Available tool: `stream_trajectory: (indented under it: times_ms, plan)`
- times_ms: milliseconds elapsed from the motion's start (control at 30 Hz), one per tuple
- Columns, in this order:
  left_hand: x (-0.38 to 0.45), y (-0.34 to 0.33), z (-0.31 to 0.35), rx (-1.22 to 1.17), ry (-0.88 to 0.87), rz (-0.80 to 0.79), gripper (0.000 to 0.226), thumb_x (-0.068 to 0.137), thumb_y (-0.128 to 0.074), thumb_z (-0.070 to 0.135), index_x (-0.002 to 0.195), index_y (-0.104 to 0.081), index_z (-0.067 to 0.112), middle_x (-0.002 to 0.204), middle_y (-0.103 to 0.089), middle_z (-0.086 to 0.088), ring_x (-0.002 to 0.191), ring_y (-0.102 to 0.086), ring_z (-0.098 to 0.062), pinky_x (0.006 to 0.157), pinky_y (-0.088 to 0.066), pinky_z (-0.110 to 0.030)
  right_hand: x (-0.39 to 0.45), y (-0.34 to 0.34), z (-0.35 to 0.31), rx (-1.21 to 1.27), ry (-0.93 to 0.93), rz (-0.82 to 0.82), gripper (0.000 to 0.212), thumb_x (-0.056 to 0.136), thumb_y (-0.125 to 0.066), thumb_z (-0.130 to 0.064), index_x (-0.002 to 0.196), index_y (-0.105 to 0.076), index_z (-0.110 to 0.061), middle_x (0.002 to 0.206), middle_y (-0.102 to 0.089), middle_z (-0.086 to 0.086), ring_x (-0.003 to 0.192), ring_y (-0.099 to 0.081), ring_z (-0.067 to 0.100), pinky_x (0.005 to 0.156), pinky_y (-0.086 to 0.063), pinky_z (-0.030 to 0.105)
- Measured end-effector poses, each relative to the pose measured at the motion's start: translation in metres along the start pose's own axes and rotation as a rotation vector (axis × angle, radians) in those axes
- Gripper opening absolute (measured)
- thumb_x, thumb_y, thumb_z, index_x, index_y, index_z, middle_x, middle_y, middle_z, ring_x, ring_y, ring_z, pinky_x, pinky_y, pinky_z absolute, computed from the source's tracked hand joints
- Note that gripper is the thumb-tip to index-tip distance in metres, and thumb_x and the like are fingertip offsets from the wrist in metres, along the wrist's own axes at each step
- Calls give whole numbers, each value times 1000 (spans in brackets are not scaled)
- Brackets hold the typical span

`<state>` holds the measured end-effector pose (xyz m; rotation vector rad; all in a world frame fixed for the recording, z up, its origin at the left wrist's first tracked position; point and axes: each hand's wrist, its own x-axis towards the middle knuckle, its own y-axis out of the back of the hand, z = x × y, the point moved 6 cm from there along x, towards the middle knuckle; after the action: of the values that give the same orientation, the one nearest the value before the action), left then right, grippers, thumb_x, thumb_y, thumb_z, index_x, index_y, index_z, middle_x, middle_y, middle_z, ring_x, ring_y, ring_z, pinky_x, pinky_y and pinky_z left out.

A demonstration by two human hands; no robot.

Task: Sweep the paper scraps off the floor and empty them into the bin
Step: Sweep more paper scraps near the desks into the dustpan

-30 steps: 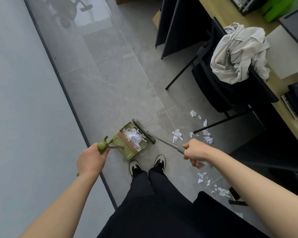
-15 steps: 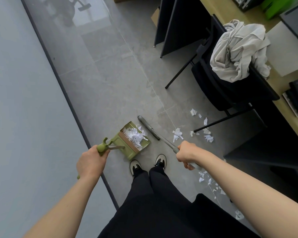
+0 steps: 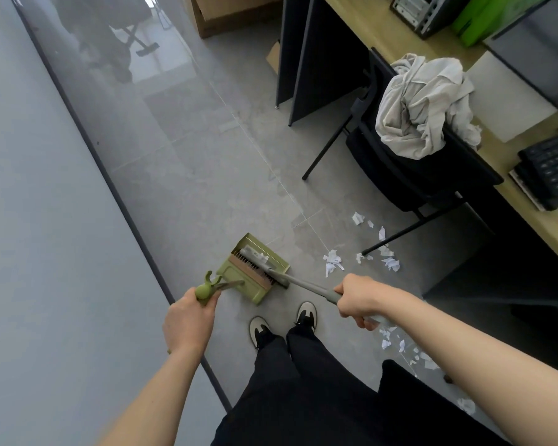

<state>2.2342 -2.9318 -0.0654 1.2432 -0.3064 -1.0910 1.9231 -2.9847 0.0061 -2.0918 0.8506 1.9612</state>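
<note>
While the left hand [image 3: 187,320] grips the green dustpan [image 3: 253,268] handle, the right hand [image 3: 360,296] clenches the grey broom [image 3: 271,270], its shaft slanting away-left, bristles inside the pan; crumpled white paper scraps [image 3: 334,260] litter the glossy floor [image 3: 190,156] tiles beside it

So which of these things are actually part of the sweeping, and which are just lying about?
Part of the job:
- green plastic dustpan, left hand gripping its handle
- grey long-handled broom, held by right hand
- white torn paper scraps on the floor

Just lying about:
- crumpled beige cloth on black chair
- black keyboard
- brown cardboard box
</note>
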Motion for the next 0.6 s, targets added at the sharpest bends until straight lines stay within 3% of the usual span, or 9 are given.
stream_trajectory:
  times_ms: [100,300,600]
  plan:
    - [1,2,7,-9,-34,7,40,91,-56,54,90,-65,16,63,-53,4,56,-47,-18,47,-34,-26,-6,11,5,47,-4,41,40,84,-41,6,119,-61,-1,61,-48,11,36,-37,18,39,-34,19]
    - [12,2,32,-11,-69,14,40,91,-55,55,87,-64,16,70,-60,-2,61,-49,-22,51,-36,-28,-18,32,11,145,15,93,49,85,-44,5,134,-51,0,63,-49,15,46,-39,20,45,-34,23]
    - [21,-1,66,10,-125,15,42,90,-55,56,92,-67,15,79,-67,-8,67,-48,-25,58,-40,-31,-31,58,41,252,-36,162,50,84,-44,8,133,-53,1,69,-40,9,46,-34,17,47,-29,23]
